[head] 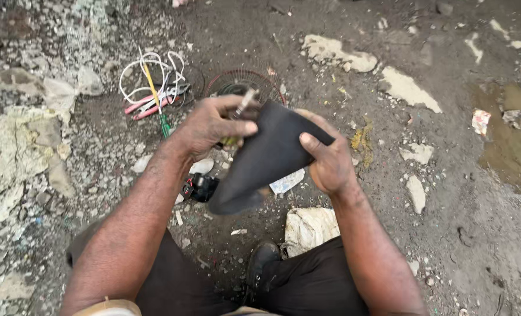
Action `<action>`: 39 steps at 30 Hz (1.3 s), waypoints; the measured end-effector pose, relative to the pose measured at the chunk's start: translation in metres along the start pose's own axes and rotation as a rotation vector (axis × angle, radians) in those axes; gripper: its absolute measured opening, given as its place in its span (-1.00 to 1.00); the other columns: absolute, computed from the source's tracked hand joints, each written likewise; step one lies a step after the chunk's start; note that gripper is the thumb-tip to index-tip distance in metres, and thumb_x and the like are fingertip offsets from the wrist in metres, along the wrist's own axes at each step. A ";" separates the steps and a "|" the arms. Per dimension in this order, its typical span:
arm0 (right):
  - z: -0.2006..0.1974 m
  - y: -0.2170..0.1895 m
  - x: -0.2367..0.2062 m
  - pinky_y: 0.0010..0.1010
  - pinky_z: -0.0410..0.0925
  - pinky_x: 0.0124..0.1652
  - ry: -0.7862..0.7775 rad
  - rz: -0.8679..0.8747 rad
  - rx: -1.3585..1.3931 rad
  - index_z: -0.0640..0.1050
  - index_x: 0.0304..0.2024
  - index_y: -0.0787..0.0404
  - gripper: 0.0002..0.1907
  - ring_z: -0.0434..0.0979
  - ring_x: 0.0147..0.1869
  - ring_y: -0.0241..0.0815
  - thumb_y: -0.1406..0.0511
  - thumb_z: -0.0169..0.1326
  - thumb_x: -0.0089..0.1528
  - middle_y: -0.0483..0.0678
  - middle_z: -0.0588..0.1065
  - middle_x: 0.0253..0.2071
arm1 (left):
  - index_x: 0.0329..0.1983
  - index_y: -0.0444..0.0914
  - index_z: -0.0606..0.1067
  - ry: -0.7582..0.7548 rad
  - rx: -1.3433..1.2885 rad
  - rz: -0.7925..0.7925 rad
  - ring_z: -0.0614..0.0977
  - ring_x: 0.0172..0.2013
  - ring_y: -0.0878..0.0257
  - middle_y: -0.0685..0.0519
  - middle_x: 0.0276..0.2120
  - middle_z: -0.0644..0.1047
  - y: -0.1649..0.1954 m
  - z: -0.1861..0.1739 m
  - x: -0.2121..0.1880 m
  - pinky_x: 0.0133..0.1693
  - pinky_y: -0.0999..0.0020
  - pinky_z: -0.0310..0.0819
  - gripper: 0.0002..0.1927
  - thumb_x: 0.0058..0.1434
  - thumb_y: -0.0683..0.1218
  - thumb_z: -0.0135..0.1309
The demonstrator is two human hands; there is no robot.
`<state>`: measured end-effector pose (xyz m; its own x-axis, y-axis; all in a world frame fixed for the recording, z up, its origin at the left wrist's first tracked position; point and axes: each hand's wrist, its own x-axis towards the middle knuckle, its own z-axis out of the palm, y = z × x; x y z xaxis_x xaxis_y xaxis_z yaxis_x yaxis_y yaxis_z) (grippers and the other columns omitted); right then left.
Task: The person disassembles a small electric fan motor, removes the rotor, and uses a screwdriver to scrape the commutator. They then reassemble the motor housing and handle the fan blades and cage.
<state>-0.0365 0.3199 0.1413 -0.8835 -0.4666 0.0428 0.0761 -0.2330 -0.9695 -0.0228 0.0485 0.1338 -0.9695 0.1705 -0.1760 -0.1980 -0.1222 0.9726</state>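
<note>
Crouched over dirt ground (pixel 436 234), a person's left hand (pixel 210 126) and right hand (pixel 328 161) grip a dark curved panel (pixel 263 158); pliers (pixel 155 102) and white wire (pixel 149 73) lie beyond.

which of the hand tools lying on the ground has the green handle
The screwdriver, just left of the left hand. The pliers beside it, under the white wire coil, have red handles.

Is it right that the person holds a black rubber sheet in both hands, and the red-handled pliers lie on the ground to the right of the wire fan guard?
Not quite. In the head view the left hand and right hand do hold the black rubber sheet, but the red-handled pliers lie to the left of the wire fan guard, beside the white cable.
</note>
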 end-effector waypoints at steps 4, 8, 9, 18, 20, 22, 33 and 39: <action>-0.002 0.017 0.004 -0.24 0.41 0.31 0.045 0.056 -0.053 0.45 0.31 0.36 -0.42 0.53 0.26 -0.04 0.26 0.24 0.30 0.16 0.52 0.18 | -0.03 -0.23 0.64 0.097 0.162 -0.140 0.66 -0.34 0.30 0.06 -0.25 0.66 -0.002 0.003 -0.005 -0.27 0.34 0.65 -0.54 -0.06 -0.15 0.39; 0.001 0.004 0.008 -0.25 0.46 0.18 0.062 0.137 -0.390 0.50 0.24 0.27 -0.45 0.57 0.16 -0.14 0.26 0.23 0.21 0.05 0.56 0.10 | -0.12 -0.25 0.63 0.231 0.342 -0.050 0.65 -0.30 0.33 0.08 -0.27 0.63 0.008 -0.001 -0.013 -0.20 0.36 0.62 -0.63 -0.02 -0.18 0.42; -0.002 -0.006 0.010 -0.24 0.49 0.12 0.044 0.185 -0.491 0.51 0.21 0.24 -0.45 0.60 0.11 -0.16 0.27 0.22 0.16 0.03 0.58 0.06 | -0.13 -0.24 0.63 0.240 0.386 -0.049 0.64 -0.30 0.32 0.07 -0.27 0.63 0.010 -0.002 -0.015 -0.19 0.36 0.61 -0.63 -0.03 -0.18 0.43; 0.000 -0.032 0.026 -0.35 0.50 -0.27 -0.414 0.473 -0.946 0.59 0.05 0.07 -0.58 0.63 -0.23 -0.25 0.16 0.25 0.14 -0.10 0.68 -0.24 | -0.12 -0.15 0.60 0.010 0.706 -0.039 0.68 -0.21 0.25 0.06 -0.23 0.64 0.007 0.029 -0.026 -0.11 0.26 0.58 -0.64 0.01 -0.08 0.40; 0.015 -0.012 0.029 -0.36 0.53 -0.25 -0.393 0.401 -0.889 0.63 0.01 0.08 -0.68 0.64 -0.22 -0.27 0.17 0.17 0.23 -0.10 0.67 -0.24 | -0.08 -0.15 0.58 -0.025 0.731 -0.053 0.70 -0.20 0.23 0.05 -0.21 0.64 0.007 0.033 -0.027 -0.10 0.22 0.61 -0.66 0.07 -0.06 0.36; 0.022 0.001 0.033 -0.36 0.55 -0.22 -0.335 0.391 -0.878 0.66 0.00 0.06 -0.72 0.66 -0.20 -0.28 0.17 0.11 0.28 -0.09 0.67 -0.22 | -0.02 -0.14 0.54 -0.021 0.751 -0.093 0.72 -0.19 0.22 0.05 -0.17 0.64 0.009 0.032 -0.027 -0.08 0.18 0.66 -0.66 0.15 -0.03 0.30; 0.011 0.021 0.041 -0.40 0.60 -0.21 -0.091 -0.109 -1.235 0.65 0.03 0.10 -0.82 0.70 -0.13 -0.19 0.31 0.12 0.40 0.03 0.63 0.01 | 0.26 -0.13 0.44 -0.176 0.688 -0.146 0.44 0.18 0.04 -0.10 0.11 0.42 0.000 0.001 -0.036 0.20 0.00 0.37 -0.31 0.05 0.01 0.39; 0.016 0.018 0.041 -0.39 0.57 -0.34 -0.294 -0.042 -1.191 0.63 0.06 0.12 -0.80 0.62 -0.31 -0.16 0.37 0.05 0.44 0.03 0.63 -0.21 | 0.10 -0.19 0.46 -0.111 0.645 -0.319 0.67 -0.12 0.15 -0.04 -0.14 0.56 0.000 -0.007 -0.036 -0.09 0.19 0.67 -0.43 0.03 -0.01 0.39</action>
<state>-0.0637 0.2828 0.1295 -0.7253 -0.6882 -0.0170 -0.5564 0.6006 -0.5742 0.0112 0.0351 0.1390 -0.8514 0.2043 -0.4831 -0.3111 0.5448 0.7787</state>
